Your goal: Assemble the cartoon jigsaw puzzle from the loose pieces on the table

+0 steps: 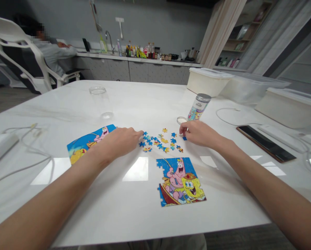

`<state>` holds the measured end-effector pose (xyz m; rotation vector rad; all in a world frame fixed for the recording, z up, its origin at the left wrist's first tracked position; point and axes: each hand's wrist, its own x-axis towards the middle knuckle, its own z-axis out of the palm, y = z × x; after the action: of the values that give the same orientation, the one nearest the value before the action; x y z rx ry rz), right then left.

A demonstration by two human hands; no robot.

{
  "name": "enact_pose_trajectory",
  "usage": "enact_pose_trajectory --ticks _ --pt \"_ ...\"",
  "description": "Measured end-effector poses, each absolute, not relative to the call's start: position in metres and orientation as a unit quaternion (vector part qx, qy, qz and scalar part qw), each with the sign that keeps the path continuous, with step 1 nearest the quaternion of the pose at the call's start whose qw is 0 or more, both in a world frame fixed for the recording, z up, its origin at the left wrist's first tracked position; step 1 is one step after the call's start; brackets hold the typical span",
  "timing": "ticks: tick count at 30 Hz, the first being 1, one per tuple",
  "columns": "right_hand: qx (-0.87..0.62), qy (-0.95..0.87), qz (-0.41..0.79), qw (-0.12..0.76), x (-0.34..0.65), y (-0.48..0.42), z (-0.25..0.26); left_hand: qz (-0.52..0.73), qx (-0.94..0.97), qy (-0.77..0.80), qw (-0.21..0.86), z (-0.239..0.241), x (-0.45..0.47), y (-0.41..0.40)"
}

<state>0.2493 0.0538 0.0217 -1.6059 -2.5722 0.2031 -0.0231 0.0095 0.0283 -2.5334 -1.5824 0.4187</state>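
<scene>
Loose jigsaw puzzle pieces (160,141), mostly blue and yellow, lie scattered on the white table between my hands. My left hand (123,139) reaches in from the left, a finger stretched out to a blue piece (145,133) at the edge of the scatter; its other fingers are mostly hidden. At the right, my right hand (198,133) has bent fingers closed at a small blue puzzle piece (184,138). Nearer me lies a partly joined puzzle (181,182) of pink and yellow cartoon figures, its left edge uneven. A matching picture sheet (85,140) is partly covered by my left forearm.
A labelled can (199,107) stands behind my right hand, beside a ring-shaped lid (182,120). A clear jar (102,102) is at back left. Lidded bins (209,81), a dark phone (265,142) and cables line the right. A person (53,53) sits beyond the table.
</scene>
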Motion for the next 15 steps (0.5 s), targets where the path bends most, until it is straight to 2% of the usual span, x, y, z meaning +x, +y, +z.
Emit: enact_pose_trajectory --ticks 7,15 --pt "-0.487 -0.863 0.11 0.081 0.245 0.0517 0.019 0.12 -0.85 -0.508 0.077 0.0281 -0.0188 0.0063" --pt "-0.386 -0.913 0.114 0.067 0.247 0.0487 0.0156 0.123 -0.85 -0.51 0.053 0.0273 -0.0175 0.0073"
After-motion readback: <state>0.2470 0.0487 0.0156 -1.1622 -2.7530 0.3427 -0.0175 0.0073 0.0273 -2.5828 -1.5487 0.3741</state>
